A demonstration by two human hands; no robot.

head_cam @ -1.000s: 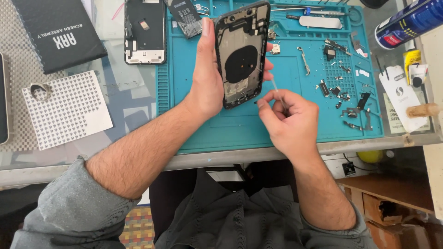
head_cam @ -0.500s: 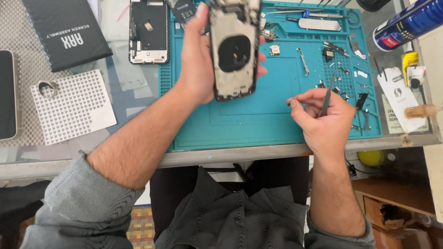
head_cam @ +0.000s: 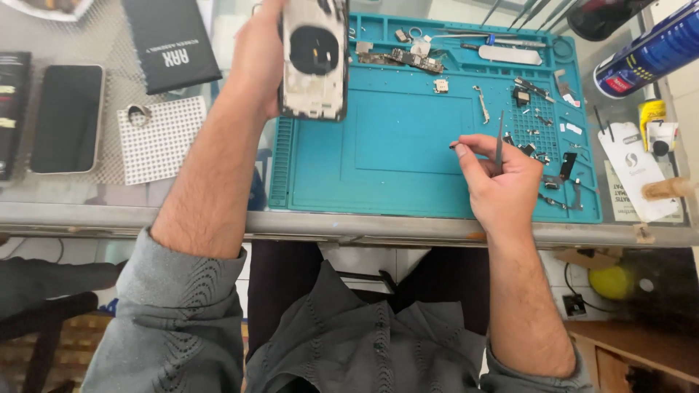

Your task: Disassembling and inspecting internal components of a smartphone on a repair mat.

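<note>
Raised higher and further left since half a second ago, the left hand (head_cam: 258,62) grips the gutted phone housing (head_cam: 314,58) above the teal repair mat (head_cam: 393,156), while the right hand (head_cam: 502,178) pinches thin tweezers (head_cam: 499,138) beside loose small parts (head_cam: 542,138).

Glass-topped workbench (head_cam: 218,207) with a metal front edge. Lying on it: a teal repair mat (head_cam: 408,167) strewn with small screws and phone parts; a white perforated sheet (head_cam: 162,138) bearing a small ring; a dark phone (head_cam: 65,118), face up; a black flat box (head_cam: 171,44); a blue spray can (head_cam: 644,58); a white card (head_cam: 637,171).
</note>
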